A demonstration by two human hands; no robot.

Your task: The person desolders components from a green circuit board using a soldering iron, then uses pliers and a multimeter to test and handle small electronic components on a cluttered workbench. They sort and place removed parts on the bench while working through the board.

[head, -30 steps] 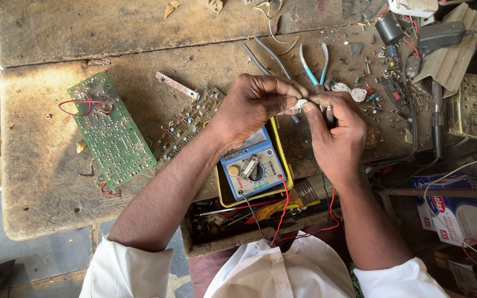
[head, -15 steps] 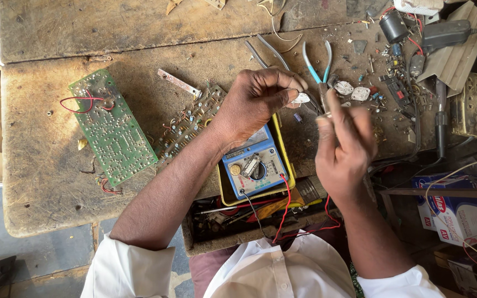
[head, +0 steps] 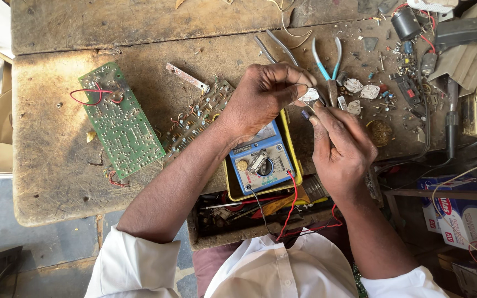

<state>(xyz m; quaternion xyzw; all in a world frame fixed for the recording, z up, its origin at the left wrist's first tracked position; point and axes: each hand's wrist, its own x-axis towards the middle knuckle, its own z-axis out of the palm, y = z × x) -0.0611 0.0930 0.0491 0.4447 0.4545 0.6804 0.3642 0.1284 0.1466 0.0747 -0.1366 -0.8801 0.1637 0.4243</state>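
the left hand [head: 260,96] pinches a small metal part [head: 308,95] at the multimeter's [head: 260,163] twelve o'clock; the right hand [head: 340,146] nips a tiny blue-tipped piece [head: 305,115] just below it. either could slip from so slight a fingertip grip and vanish among the bench clutter.

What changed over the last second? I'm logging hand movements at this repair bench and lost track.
The right hand pulled back from the left hand, dropping toward the person, then came part of the way back; its fingertips now sit just below the small pale part pinched in the left hand. The left hand kept its hold and place. The multimeter, green circuit board and blue-handled pliers stayed put.
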